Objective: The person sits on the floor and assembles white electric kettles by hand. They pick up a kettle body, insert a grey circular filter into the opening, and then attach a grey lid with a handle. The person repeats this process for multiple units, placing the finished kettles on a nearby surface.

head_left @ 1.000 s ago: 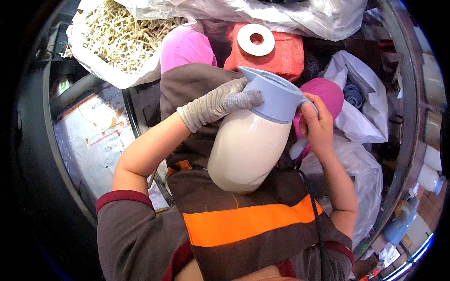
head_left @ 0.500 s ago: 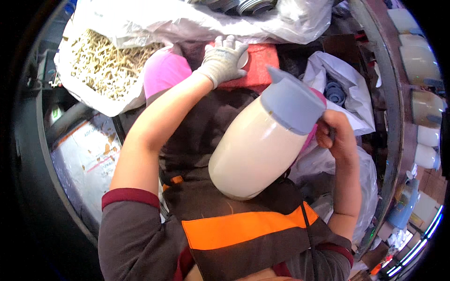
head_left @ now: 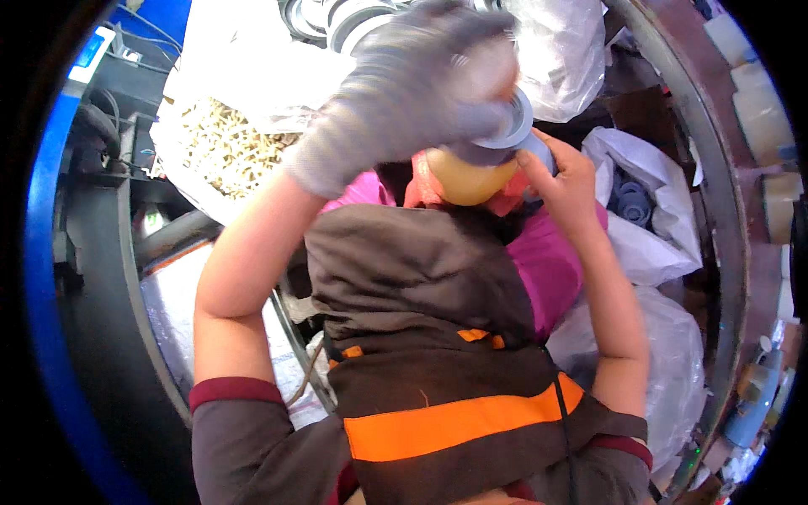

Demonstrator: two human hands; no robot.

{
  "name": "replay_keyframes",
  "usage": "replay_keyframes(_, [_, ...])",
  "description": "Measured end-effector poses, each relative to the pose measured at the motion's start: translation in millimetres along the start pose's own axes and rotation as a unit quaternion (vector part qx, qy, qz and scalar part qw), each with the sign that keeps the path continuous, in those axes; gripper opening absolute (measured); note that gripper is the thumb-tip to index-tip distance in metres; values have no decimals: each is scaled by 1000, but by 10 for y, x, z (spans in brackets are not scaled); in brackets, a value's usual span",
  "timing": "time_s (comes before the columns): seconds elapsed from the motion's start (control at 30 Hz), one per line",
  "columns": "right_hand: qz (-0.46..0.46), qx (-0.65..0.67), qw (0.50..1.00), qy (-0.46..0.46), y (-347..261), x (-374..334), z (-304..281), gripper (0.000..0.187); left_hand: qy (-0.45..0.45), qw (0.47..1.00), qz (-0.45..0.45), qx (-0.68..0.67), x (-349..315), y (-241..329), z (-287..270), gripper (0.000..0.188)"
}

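Note:
A cream jug (head_left: pixel 471 178) with a grey-blue collar and rim (head_left: pixel 521 118) is tipped away from me, at the far side of my lap. My bare right hand (head_left: pixel 566 178) grips it by the grey collar, thumb toward the rim. Over the jug's top is my left hand (head_left: pixel 404 93), in a grey-white knit glove and smeared by motion. A pale, rounded patch shows by its fingers, but I cannot make out whether it holds anything. Behind the jug, a red block (head_left: pixel 421 183) is partly hidden.
A white sack of small cream-coloured pieces (head_left: pixel 223 151) is at the left. Grey rings (head_left: pixel 353 21) lie in plastic at the back. A white sack with grey parts (head_left: pixel 631 202) is at the right, above a clear plastic bag (head_left: pixel 648 353). Several jugs line the far right, past a dark metal edge (head_left: pixel 728 168).
The jug has gone from leaning over my lap to farther away, its top tipped away. My left hand has left the red block and moved over the jug's top.

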State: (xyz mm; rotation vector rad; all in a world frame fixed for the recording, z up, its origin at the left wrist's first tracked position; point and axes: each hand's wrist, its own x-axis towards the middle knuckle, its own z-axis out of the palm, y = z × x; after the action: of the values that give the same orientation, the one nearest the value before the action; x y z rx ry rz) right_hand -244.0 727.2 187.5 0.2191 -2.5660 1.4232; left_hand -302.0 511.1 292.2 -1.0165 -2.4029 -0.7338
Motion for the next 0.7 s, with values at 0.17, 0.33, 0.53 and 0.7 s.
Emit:
replay_keyframes(0.17, [-107, -62, 992, -15, 20, -33, -62, 41, -117, 991, 1, 70, -19, 110, 251, 66])
replay_keyframes(0.33, [55, -158, 983, -71, 111, -264, -77, 30, -130, 987, 14, 93, 52, 186, 236, 68])
replay_keyframes(0.53, [21, -183, 982, -40, 151, -268, -57, 32, -92, 987, -48, -119, 446, 221, -182, 47])
replay_keyframes(0.7, [15, -192, 981, -37, 209, -293, -60, 33, -54, 988, -61, -131, 413, -6, -467, 49])
